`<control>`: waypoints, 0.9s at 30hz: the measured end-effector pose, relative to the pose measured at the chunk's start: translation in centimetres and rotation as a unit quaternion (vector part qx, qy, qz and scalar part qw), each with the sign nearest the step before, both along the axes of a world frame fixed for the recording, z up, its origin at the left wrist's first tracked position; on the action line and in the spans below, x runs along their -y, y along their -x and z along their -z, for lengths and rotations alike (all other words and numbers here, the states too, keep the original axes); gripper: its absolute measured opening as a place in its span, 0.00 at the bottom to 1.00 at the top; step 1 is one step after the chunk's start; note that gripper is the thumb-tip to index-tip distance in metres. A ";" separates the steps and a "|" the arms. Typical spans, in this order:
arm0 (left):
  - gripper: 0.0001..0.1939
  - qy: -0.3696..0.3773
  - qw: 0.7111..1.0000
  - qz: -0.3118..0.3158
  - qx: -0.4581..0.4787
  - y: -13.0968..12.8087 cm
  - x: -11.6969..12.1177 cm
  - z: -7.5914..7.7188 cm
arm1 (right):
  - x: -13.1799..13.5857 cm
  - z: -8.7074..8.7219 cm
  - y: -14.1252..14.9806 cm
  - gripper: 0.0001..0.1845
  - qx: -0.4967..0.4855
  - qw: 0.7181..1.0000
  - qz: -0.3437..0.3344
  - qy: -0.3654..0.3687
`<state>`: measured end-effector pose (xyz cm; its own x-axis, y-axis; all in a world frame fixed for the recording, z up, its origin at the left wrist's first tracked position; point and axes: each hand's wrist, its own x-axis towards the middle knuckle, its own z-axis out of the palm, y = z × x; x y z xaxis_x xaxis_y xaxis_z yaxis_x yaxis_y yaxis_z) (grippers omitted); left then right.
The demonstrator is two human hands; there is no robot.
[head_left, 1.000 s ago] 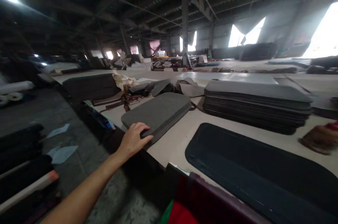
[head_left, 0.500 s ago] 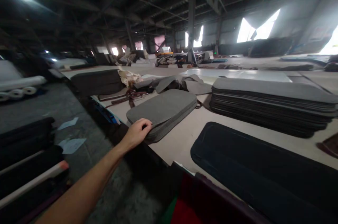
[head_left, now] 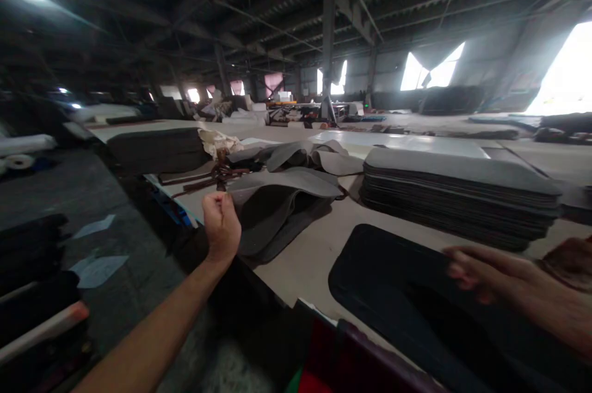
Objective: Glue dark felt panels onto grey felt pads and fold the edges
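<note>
My left hand (head_left: 221, 224) is closed in a pinch on the near corner of the top grey felt sheet (head_left: 287, 182) and holds it lifted off the small grey pile (head_left: 277, 226) at the table's left edge. The sheet bends upward, showing its dark underside. My right hand (head_left: 490, 276), blurred by motion, reaches in from the right with its fingers stretched out over the long dark blue-black panel (head_left: 388, 276) lying flat on the beige table (head_left: 305, 257). It holds nothing that I can see.
A tall stack of long grey sheets (head_left: 457, 189) lies behind the dark panel. Loose grey pieces (head_left: 300, 155) and a black stack (head_left: 157, 149) sit farther back. Fabric rolls (head_left: 37, 325) lie on the floor at left. A red and dark fabric edge (head_left: 351, 362) is close in front.
My left hand went from resting on the grey pile's corner to pinching and lifting its top sheet. My right hand has come into view from the right over the dark panel.
</note>
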<state>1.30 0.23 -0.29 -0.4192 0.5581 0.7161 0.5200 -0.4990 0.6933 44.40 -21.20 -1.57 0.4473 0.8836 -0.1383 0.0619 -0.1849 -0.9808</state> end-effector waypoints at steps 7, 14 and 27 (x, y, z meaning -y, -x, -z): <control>0.08 0.016 0.999 0.031 0.033 -0.9 -1.6 -0.3 | -11.7 -2.7 14.5 0.19 0.171 0.942 -0.249 -0.148; 0.08 -0.033 0.997 0.060 0.025 -0.9 -4.6 -3.0 | -19.8 -7.7 23.9 0.13 0.487 0.742 -0.375 -0.267; 0.08 -0.220 0.937 -0.182 0.201 7.5 -8.3 -12.4 | -32.3 -0.7 19.9 0.10 0.310 0.935 -0.174 0.017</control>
